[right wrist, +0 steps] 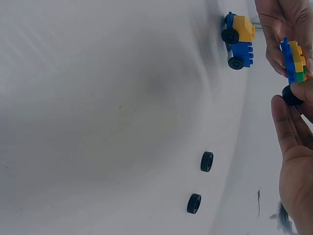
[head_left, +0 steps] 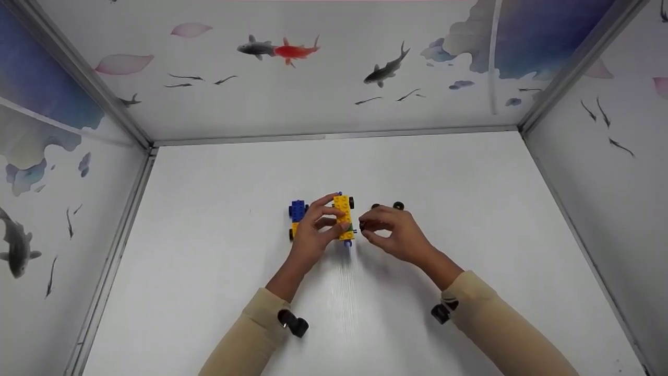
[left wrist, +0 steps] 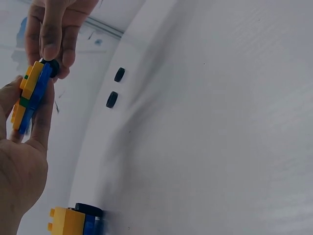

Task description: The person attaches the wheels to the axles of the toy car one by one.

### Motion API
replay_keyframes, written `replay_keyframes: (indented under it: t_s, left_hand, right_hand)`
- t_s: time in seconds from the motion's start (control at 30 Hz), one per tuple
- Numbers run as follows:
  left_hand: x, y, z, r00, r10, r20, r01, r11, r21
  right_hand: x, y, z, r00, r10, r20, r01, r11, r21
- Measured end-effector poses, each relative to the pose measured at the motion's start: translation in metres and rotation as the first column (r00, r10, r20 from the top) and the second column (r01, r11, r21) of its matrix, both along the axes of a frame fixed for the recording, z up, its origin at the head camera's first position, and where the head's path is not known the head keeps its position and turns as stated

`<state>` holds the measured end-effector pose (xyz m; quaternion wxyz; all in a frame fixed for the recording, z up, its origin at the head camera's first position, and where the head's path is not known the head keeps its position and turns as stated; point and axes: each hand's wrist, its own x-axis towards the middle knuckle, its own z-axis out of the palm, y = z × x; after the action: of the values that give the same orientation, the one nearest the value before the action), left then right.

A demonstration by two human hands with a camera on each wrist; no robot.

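- The left hand (head_left: 313, 232) grips a brick-built block (head_left: 343, 216) of yellow, blue and green bricks, fingers (head_left: 327, 199) curled over its top and the thumb underneath, holding it just above the white counter (head_left: 209, 250).
- From the left wrist view the block (left wrist: 30, 95) stands edge-on between the thumb and fingers.
- The right hand (head_left: 394, 235) pinches a small black wheel (right wrist: 292, 95) between thumb and fingertips, pressed against the near end of the block (right wrist: 296, 61).
- A second small vehicle (head_left: 297, 214) of blue and yellow bricks with black wheels sits on the counter just left of the left hand.
- Two loose black wheels (right wrist: 207, 161) (right wrist: 194, 203) lie on the counter near each other, just beyond the right hand; only one shows plainly (head_left: 398, 206) from the head view.
- Both sleeves are beige.
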<state>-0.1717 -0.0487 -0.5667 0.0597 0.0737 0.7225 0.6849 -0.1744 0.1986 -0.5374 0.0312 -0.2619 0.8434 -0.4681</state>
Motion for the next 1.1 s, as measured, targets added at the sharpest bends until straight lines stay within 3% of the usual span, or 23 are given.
replay_keyframes:
  t_s: [0.3, 0.73, 1.1]
  left_hand:
    - [0.000, -0.001, 0.000, 1.000, 0.000, -0.013, 0.000, 0.999, 0.049]
    - [0.000, 0.000, 0.002, 1.000, 0.010, -0.014, -0.009, 0.999, 0.038]
    - [0.002, 0.004, 0.002, 1.000, 0.025, -0.015, -0.024, 0.998, 0.053]
  right_hand:
    - [0.000, -0.004, 0.000, 0.999, 0.049, 0.013, -0.048, 0.998, -0.032]
    - [0.001, -0.007, 0.002, 0.999, 0.049, 0.013, -0.049, 0.999, -0.015]
    - [0.005, -0.012, 0.004, 0.997, 0.015, -0.079, -0.012, 0.999, 0.041]
